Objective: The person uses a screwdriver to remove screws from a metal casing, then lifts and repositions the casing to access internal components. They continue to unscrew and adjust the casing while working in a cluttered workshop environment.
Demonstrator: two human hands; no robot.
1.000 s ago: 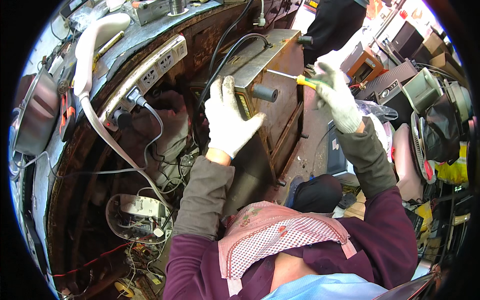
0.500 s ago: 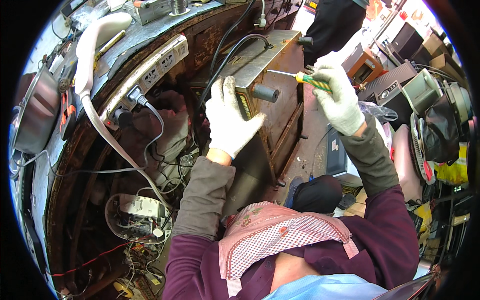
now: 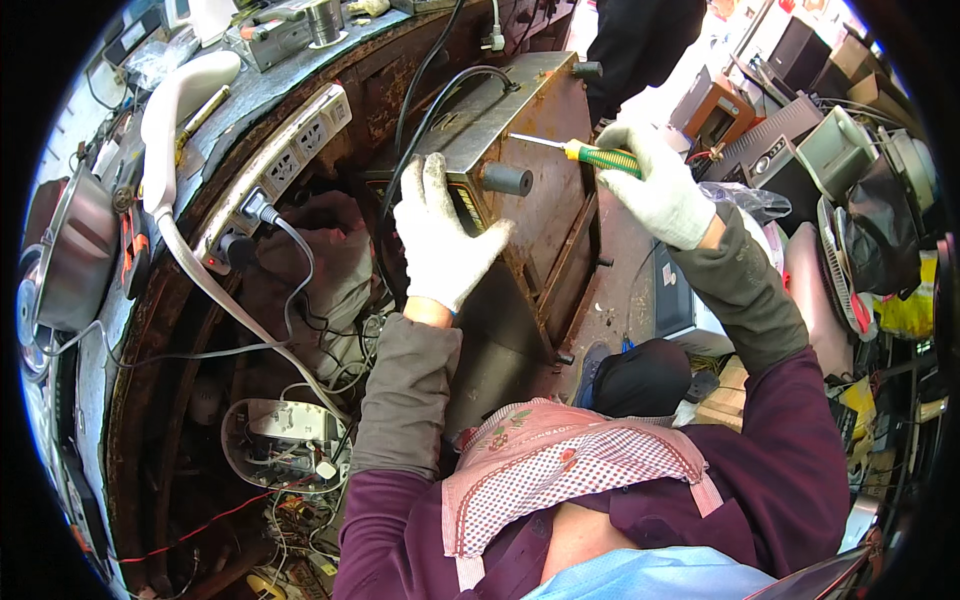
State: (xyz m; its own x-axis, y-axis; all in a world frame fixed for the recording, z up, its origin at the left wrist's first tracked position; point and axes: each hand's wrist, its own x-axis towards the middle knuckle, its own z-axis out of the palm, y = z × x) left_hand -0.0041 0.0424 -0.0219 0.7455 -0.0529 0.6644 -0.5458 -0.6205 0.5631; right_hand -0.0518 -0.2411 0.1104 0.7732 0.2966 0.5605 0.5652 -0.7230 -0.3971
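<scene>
A rusty metal appliance (image 3: pixel 545 200) lies on its side in front of me, its underside turned to the right with stubby black feet (image 3: pixel 507 180). My right hand (image 3: pixel 655 185), in a white glove, grips a screwdriver (image 3: pixel 603 158) with a green and yellow handle. The shaft points left, and its tip meets the underside near the upper edge. My left hand (image 3: pixel 445 235), gloved too, rests against the appliance's front panel with fingers stretched and thumb spread. A black cable (image 3: pixel 440 105) runs from the appliance's upper side.
To the left, a workbench edge carries a power strip (image 3: pixel 280 170) with a plug in it, a white lamp arm (image 3: pixel 170 130) and a metal basin (image 3: pixel 85 250). Below lies an opened device (image 3: pixel 285 440) among loose wires. Boxes and a fan crowd the right. Another person's dark-clothed leg (image 3: pixel 640 55) stands beyond.
The view has shifted slightly, so the appliance and both hands appear a little further left. The screwdriver tip stays at the same spot on the underside, and the left hand keeps its place.
</scene>
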